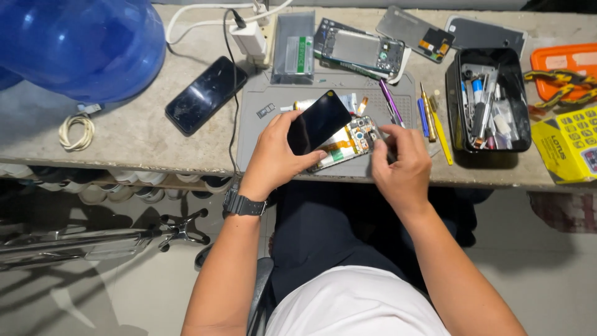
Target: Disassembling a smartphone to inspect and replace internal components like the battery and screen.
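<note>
Yellow box far right; black screen centre.

Glossy black glass screen, matt grey rubbery mat, rough speckled stone-like worktop.

The left hand lifts a dark screen panel off an opened phone; the right hand pinches its edge above the grey mat on the bench.

Desk: blue water jug far left of hand, black phone left, black tool tray right, white charger above.
</note>
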